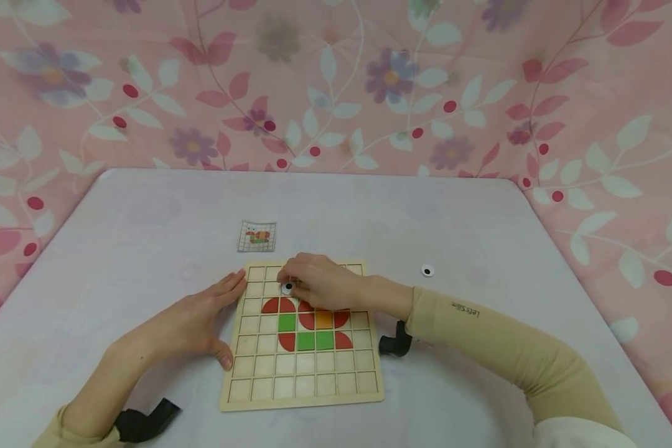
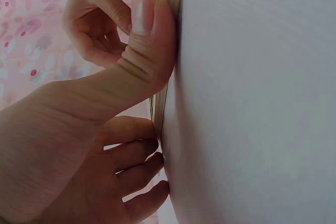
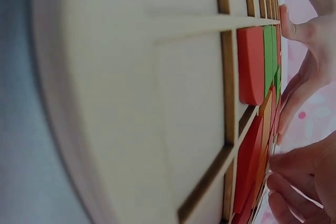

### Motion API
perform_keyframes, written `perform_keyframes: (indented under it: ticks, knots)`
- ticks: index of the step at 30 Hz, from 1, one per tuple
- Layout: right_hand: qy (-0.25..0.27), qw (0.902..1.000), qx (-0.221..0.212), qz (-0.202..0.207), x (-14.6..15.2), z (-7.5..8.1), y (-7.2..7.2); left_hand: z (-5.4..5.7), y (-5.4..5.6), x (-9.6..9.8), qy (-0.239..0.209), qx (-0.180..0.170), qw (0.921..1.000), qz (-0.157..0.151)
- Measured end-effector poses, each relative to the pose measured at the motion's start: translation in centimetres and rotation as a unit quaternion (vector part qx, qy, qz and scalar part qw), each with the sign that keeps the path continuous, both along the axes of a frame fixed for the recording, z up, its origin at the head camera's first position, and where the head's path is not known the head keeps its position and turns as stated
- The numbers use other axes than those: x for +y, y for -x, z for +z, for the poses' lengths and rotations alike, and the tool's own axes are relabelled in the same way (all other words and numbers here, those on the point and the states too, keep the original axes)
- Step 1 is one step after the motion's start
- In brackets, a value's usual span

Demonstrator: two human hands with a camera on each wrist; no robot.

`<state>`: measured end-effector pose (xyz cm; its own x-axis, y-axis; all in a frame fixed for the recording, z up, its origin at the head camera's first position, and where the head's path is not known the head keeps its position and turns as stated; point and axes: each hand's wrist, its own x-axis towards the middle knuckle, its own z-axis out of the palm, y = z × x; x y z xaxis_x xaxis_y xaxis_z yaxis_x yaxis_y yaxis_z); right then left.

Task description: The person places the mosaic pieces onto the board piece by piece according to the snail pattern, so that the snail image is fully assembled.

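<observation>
A wooden grid board lies on the table, with red, green and orange pieces in several of its squares. My right hand reaches over the board's upper part and pinches a round white eye piece with a black pupil, close over a square above the red pieces. Along the board's left edge rests my left hand, fingertips at the upper side and thumb lower down against the rim. In the right wrist view, the right hand's fingers sit at the board's far side, the eye piece hidden there.
Behind the board lies a small picture card with a gridded coloured figure. A second eye piece is on the white table to the right. Black wrist mounts hang at both wrists, and a flowered pink cloth rises behind.
</observation>
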<state>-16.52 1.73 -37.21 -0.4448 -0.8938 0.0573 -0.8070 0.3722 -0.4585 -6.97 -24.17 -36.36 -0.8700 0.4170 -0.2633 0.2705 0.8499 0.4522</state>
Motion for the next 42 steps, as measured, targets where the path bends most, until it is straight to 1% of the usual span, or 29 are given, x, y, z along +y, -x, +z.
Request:
perform_keyframes:
  ticks: [6, 10, 13, 16, 21, 24, 30, 32, 35, 37, 39, 42]
  knots:
    - [0.003, 0.9998, 0.016, -0.007, 0.4, -0.2, -0.2, -0.1, 0.0, 0.0, 0.001, 0.001, 1.0, 0.001]
    - [0.004, 0.9996, 0.02, -0.022, 1.3, 0.0, -0.5, -0.2, -0.1, 0.0, 0.0, 0.005, 1.0, -0.001]
    - [0.013, 0.9988, 0.017, -0.043, 2.5, 0.0, -0.6, -0.2, -0.2, 0.0, 0.0, 0.006, 1.0, 0.0]
    - [0.033, 0.9969, 0.017, -0.069, 4.2, 0.0, -0.8, -0.2, -0.2, 0.0, 0.001, 0.006, 1.0, 0.001]
    - [0.079, 0.9899, 0.018, -0.116, 7.7, -0.8, -0.9, 0.0, -0.2, 0.0, 0.002, 0.006, 1.0, 0.002]
    - [0.097, 0.9838, 0.022, -0.149, 9.9, -1.2, -1.1, 0.0, -0.2, 0.0, 0.002, 0.007, 1.0, 0.003]
    - [0.109, 0.9695, 0.045, -0.215, 13.9, -1.7, -1.8, -0.1, -0.2, 0.0, 0.004, 0.007, 1.0, 0.001]
    - [0.113, 0.9613, 0.052, -0.246, 15.2, -1.8, -2.0, -0.1, -0.2, 0.0, 0.006, 0.006, 1.0, 0.001]
    - [0.113, 0.9464, 0.06, -0.297, 16.9, -2.1, -2.4, -0.1, -0.1, 0.1, 0.007, 0.003, 1.0, 0.001]
    - [0.113, 0.9371, 0.069, -0.323, 17.9, -2.3, -2.6, -0.1, -0.1, 0.1, 0.008, 0.003, 1.0, 0.001]
    - [0.113, 0.9307, 0.084, -0.337, 18.8, -2.7, -2.6, 0.0, 0.0, 0.1, 0.008, 0.003, 1.0, 0.0]
    - [0.121, 0.9244, 0.109, -0.345, 19.9, -3.1, -2.6, -0.1, 0.0, 0.1, 0.006, 0.008, 0.9999, -0.003]
